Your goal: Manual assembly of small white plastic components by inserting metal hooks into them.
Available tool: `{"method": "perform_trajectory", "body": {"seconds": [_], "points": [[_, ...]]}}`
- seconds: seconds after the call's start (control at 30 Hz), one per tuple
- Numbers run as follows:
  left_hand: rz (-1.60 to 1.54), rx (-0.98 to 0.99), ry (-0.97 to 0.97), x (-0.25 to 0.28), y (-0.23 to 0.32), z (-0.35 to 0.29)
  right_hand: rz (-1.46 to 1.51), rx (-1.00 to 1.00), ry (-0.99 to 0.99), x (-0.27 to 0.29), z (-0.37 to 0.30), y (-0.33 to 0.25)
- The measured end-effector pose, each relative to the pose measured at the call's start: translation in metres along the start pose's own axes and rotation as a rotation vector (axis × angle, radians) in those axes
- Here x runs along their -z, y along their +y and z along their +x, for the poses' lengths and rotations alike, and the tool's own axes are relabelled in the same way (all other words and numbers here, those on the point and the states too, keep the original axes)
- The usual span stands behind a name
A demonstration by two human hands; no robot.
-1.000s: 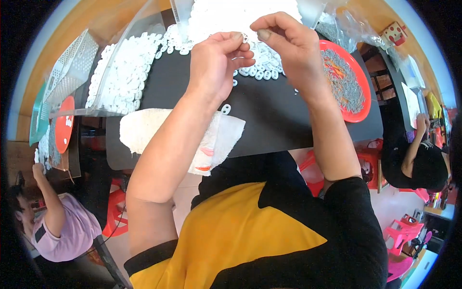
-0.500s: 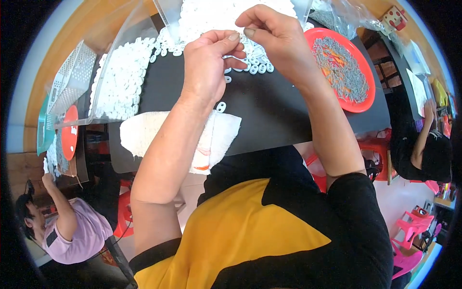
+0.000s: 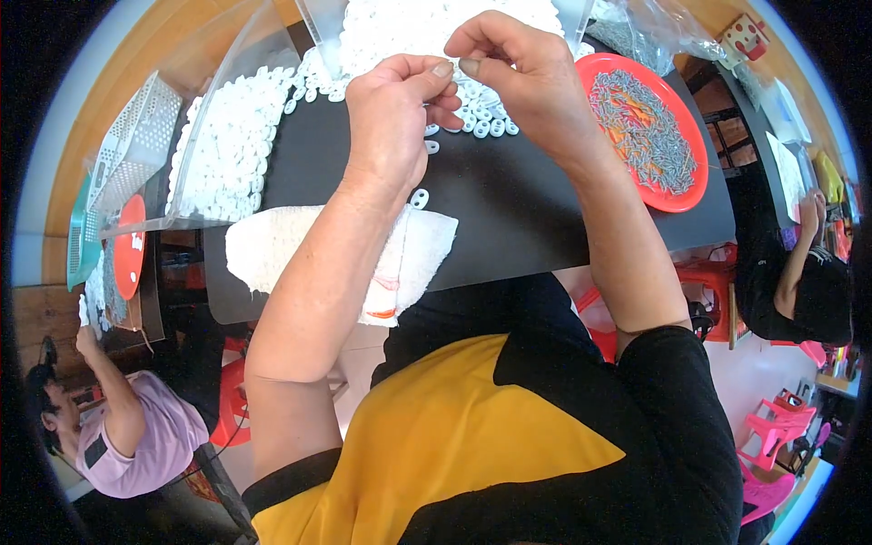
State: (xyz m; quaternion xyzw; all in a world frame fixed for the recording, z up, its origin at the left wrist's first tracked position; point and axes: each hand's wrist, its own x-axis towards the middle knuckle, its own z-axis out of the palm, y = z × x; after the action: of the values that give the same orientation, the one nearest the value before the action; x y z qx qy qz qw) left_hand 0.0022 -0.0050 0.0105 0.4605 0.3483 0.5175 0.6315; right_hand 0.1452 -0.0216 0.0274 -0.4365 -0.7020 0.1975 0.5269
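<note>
Both my hands are raised over the far part of the dark table (image 3: pixel 509 209), close together in front of a heap of small white oval plastic pieces with two holes (image 3: pixel 486 123). My left hand (image 3: pixel 392 109) is closed, thumb pressed against the curled fingers; whatever it pinches is too small or hidden to make out. Facing it, my right hand (image 3: pixel 527 77) has its thumb and forefinger a little apart near the left fingertips, and I see nothing between them. One white piece (image 3: pixel 419 199) lies by my left wrist, beside a folded white cloth (image 3: pixel 272 245) under my left forearm.
A red plate (image 3: pixel 677 195) of small grey screws stands at the right. Clear bins of white pieces (image 3: pixel 232 145) stand at the left and far middle. A white basket (image 3: pixel 136 145) is farther left. People sit at left (image 3: pixel 136 436) and right (image 3: pixel 772 291).
My hands hold nearly the same pose, the right thumb and fingers shifting only slightly. The person at the left has lowered their head and arm a little.
</note>
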Motion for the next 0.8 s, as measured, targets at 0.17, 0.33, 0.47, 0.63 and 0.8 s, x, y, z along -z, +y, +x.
{"method": "perform_trajectory", "body": {"seconds": [0.17, 0.33, 0.47, 0.63, 0.8], "points": [[0.020, -0.024, 0.010, -0.0004, 0.0006, -0.0007, 0.166, -0.080, -0.009, 0.0004, -0.0001, -0.0003], [0.033, -0.034, 0.015, -0.0013, 0.0011, -0.0012, 0.216, -0.118, -0.003, -0.0008, 0.0001, 0.0033], [0.030, -0.031, 0.019, -0.0013, 0.0005, -0.0018, 0.304, -0.138, 0.020, -0.0021, -0.0003, 0.0069], [0.040, -0.033, 0.022, -0.0022, 0.0019, -0.0032, 0.261, -0.125, 0.013, -0.0014, -0.0008, 0.0054], [0.050, -0.042, 0.030, -0.0008, 0.0003, -0.0026, 0.179, -0.109, 0.005, -0.0010, -0.0006, 0.0031]]}}
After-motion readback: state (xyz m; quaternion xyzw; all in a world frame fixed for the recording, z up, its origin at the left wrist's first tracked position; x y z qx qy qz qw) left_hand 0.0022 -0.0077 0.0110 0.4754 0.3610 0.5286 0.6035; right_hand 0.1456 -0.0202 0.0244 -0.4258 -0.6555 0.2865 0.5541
